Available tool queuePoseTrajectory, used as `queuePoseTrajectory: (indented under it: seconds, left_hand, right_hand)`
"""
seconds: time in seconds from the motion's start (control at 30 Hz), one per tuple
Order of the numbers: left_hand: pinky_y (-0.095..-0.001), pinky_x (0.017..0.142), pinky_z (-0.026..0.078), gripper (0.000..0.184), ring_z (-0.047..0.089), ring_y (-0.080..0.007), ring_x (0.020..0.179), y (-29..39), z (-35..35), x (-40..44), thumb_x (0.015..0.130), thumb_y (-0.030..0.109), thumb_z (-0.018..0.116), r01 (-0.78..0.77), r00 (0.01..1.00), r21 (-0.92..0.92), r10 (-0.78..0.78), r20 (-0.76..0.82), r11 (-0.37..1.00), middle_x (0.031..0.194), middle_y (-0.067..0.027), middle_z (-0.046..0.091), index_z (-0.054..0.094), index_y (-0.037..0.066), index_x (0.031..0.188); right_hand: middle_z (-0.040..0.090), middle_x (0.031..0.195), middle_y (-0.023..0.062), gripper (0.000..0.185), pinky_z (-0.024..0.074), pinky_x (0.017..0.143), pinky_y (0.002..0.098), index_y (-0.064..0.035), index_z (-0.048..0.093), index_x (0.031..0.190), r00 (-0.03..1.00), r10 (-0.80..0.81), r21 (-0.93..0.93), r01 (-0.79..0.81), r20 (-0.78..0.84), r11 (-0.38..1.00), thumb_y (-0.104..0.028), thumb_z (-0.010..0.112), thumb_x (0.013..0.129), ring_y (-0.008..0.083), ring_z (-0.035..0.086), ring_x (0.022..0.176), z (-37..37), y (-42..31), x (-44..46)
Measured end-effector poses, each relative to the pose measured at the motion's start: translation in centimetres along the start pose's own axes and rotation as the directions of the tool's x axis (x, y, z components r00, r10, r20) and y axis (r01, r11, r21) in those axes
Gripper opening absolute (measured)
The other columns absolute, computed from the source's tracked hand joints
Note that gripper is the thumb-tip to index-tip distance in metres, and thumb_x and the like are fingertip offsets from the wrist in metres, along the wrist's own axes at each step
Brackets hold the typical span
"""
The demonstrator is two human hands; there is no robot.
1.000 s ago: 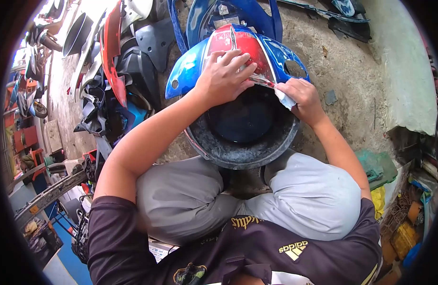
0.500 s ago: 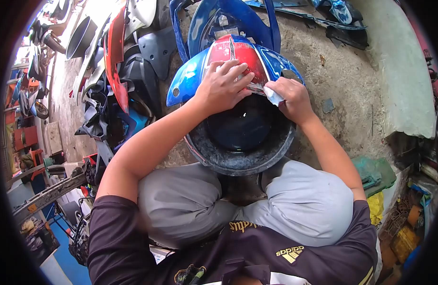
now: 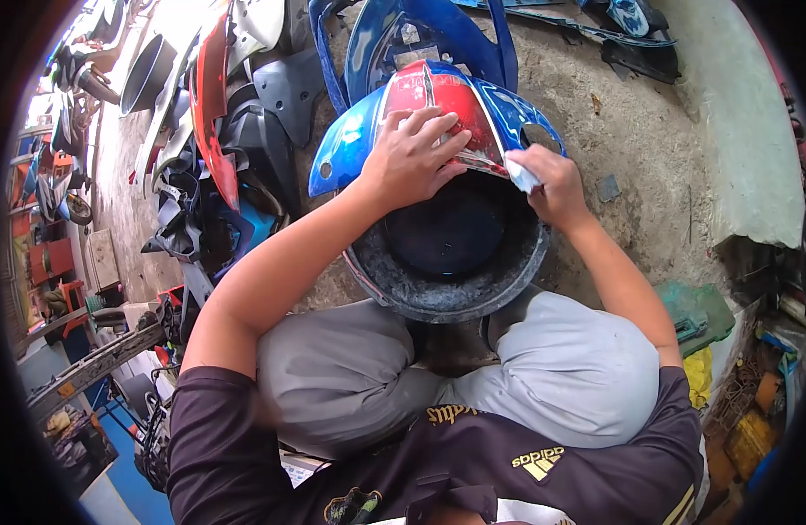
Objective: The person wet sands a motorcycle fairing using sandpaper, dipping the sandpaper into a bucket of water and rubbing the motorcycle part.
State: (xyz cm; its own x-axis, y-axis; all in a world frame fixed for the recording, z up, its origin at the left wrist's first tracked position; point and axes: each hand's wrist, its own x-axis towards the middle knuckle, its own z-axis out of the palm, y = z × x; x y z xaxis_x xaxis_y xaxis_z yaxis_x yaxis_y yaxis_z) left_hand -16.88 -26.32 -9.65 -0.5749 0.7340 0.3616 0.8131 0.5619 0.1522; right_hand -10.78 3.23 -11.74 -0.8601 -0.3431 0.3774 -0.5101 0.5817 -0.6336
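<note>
A curved blue and red panel (image 3: 346, 144) rests across the far rim of a dark round basin (image 3: 455, 302), which holds dark liquid. My left hand (image 3: 413, 159) lies on the panel's red middle with its fingers spread. At the panel's lower right edge, my right hand (image 3: 553, 185) is closed on a whitish piece of sheet or cloth (image 3: 523, 178) pressed near the white stripe. The palm side of my right hand is hidden.
Another blue panel (image 3: 368, 48) lies just beyond the basin. Red, white and black panels (image 3: 212, 122) pile up at the left. A green piece (image 3: 696, 315) and a yellow bag (image 3: 698, 376) are at the right, below a pale ledge (image 3: 744, 149).
Over the last second my right hand moved inward along the panel's edge, then back outward to the right with the whitish piece. The left hand stays on the red area.
</note>
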Motion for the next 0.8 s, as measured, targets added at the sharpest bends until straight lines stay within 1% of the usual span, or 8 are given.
queuePoseTrajectory:
  seconds: [0.13,0.2,0.27,0.5,0.6,0.63,0.67,0.8]
  left_hand:
    - [-0.0537,0.11,0.047,0.051,0.06,-0.0322,0.135,0.4,-0.1,0.0,0.094,0.039,0.082,0.012,1.0,-0.003,-0.012,0.007,1.0,0.141,-0.0085,0.066,0.072,0.02,0.141]
    - [-0.0537,0.11,0.047,0.051,0.06,-0.0324,0.135,0.4,-0.1,0.1,0.095,0.04,0.081,0.009,1.0,-0.005,-0.009,0.018,1.0,0.141,-0.0087,0.065,0.072,0.019,0.141]
    - [-0.0539,0.11,0.047,0.051,0.06,-0.0324,0.135,0.3,-0.1,0.0,0.094,0.04,0.082,0.012,1.0,0.006,-0.012,0.023,1.0,0.141,-0.0088,0.065,0.072,0.019,0.14]
    - [-0.0542,0.111,0.046,0.051,0.059,-0.0318,0.136,0.2,-0.2,-0.1,0.094,0.039,0.082,0.017,1.0,-0.019,-0.017,0.023,1.0,0.141,-0.0087,0.065,0.072,0.019,0.14]
    - [-0.0537,0.109,0.046,0.05,0.059,-0.0312,0.135,0.3,0.1,0.0,0.094,0.041,0.081,0.008,1.0,0.0,-0.008,0.003,1.0,0.141,-0.0081,0.066,0.073,0.019,0.138]
    - [-0.0532,0.108,0.047,0.049,0.06,-0.0306,0.134,0.3,0.1,0.0,0.094,0.042,0.081,0.002,1.0,0.012,-0.002,-0.006,1.0,0.14,-0.0074,0.066,0.073,0.02,0.137]
    - [-0.0528,0.106,0.047,0.048,0.06,-0.0301,0.134,0.2,0.2,-0.1,0.094,0.043,0.081,-0.004,1.0,0.026,0.004,-0.016,1.0,0.14,-0.0067,0.066,0.073,0.02,0.135]
    - [-0.0537,0.112,0.045,0.05,0.061,-0.032,0.133,0.1,-0.4,0.1,0.093,0.038,0.082,0.027,1.0,-0.063,-0.027,0.005,0.998,0.14,-0.0083,0.067,0.074,0.018,0.138]
  right_hand:
    - [0.072,0.097,0.0189,0.035,0.0578,0.076,0.049,-0.0058,0.074,0.124,0.993,-0.115,-0.097,0.116,0.017,0.989,-0.027,0.065,0.097,0.0413,0.074,0.088,-0.2,0.4,-0.4]
    - [0.072,0.099,0.0191,0.034,0.0581,0.079,0.05,-0.0075,0.074,0.12,0.999,0.025,-0.089,-0.021,0.045,0.996,-0.01,0.065,0.088,0.0451,0.072,0.092,0.1,0.5,1.4]
    - [0.073,0.1,0.0181,0.037,0.0585,0.08,0.0499,-0.0084,0.074,0.12,1.0,0.003,-0.102,-0.001,0.015,0.995,-0.005,0.065,0.084,0.0455,0.072,0.093,0.6,1.1,3.6]
    - [0.073,0.098,0.0161,0.038,0.0593,0.08,0.0498,-0.0091,0.076,0.117,1.0,-0.022,-0.034,0.022,0.017,0.999,-0.002,0.07,0.08,0.0403,0.074,0.094,0.2,-0.6,0.1]
    - [0.073,0.102,0.0205,0.033,0.0583,0.08,0.0512,-0.0068,0.074,0.122,0.999,-0.041,-0.052,0.041,0.004,0.998,-0.013,0.063,0.091,0.0455,0.072,0.092,0.8,0.3,1.7]
    - [0.074,0.105,0.0212,0.033,0.0583,0.083,0.0506,-0.0047,0.074,0.121,1.0,0.016,-0.088,-0.014,0.022,0.996,-0.011,0.062,0.091,0.0474,0.072,0.095,0.9,0.4,2.8]
    - [0.074,0.106,0.0217,0.034,0.058,0.084,0.0503,-0.0036,0.074,0.119,1.0,0.026,-0.023,-0.026,-0.014,0.999,-0.004,0.063,0.087,0.0481,0.071,0.098,1.4,0.7,4.3]
    - [0.074,0.105,0.021,0.038,0.0577,0.085,0.0495,-0.0042,0.075,0.117,0.998,0.065,-0.049,-0.065,-0.005,0.997,0.004,0.067,0.081,0.0459,0.071,0.099,1.5,0.7,5.4]
